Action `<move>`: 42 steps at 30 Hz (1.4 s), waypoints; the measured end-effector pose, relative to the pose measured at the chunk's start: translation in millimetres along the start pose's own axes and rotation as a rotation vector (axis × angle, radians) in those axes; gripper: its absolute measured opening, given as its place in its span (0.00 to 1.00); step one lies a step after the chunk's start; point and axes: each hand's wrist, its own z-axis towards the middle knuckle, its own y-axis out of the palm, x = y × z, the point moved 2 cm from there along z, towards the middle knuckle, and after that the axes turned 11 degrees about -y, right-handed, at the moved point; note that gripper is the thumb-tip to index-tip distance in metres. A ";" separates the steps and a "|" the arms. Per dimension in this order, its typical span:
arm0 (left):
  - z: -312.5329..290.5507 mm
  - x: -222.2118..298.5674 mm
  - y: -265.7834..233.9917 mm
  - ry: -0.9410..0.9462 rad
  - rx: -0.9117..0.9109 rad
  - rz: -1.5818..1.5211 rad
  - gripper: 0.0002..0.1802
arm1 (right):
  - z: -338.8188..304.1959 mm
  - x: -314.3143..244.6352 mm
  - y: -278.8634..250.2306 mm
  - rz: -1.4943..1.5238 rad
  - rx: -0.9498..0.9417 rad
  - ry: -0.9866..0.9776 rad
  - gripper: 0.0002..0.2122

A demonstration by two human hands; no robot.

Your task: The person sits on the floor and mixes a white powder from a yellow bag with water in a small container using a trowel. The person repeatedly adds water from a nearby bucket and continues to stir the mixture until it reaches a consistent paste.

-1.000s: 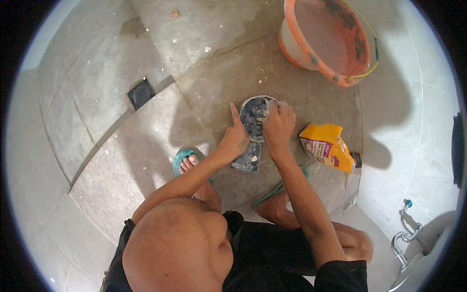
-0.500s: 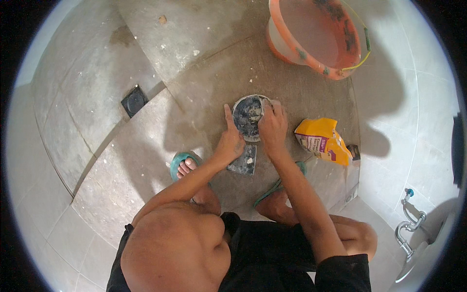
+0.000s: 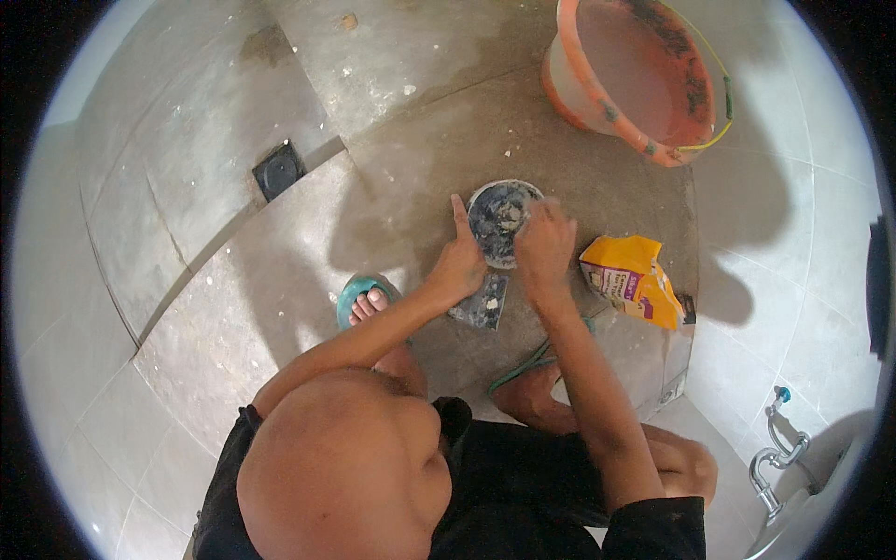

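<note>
Black-smeared round bowl is set on floor. Left hand is laid along bowl's left rim, index extended, others curled; grip cannot be told. Right hand, half-closed at bowl's right rim, is blurrier than earlier: active working is suggested; any hold unclear.

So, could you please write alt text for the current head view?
A person's left hand and right hand are at opposite sides of a round, dark, smeared container on a dirty tiled floor. To the right are a yellow bag and, farther off, an orange bucket.
</note>
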 end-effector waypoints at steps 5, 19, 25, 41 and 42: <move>0.1 -1.3 -0.1 -0.054 -0.023 0.006 0.55 | -6.4 3.3 0.7 0.023 -0.149 -0.037 0.14; 1.6 -1.5 -0.6 -0.045 -0.033 0.000 0.55 | 2.9 -3.4 -8.6 0.120 -0.022 -0.007 0.12; -0.3 -1.0 -3.4 -0.023 -0.038 -0.047 0.54 | 6.4 -2.3 -7.4 0.068 -0.030 -0.063 0.12; 87.0 30.6 -81.4 0.203 -0.220 0.670 0.44 | 18.8 62.2 -45.6 1.022 -0.251 0.392 0.14; 90.5 34.8 -82.3 0.211 -0.240 0.720 0.45 | 18.7 61.5 -45.9 0.692 -0.200 0.013 0.16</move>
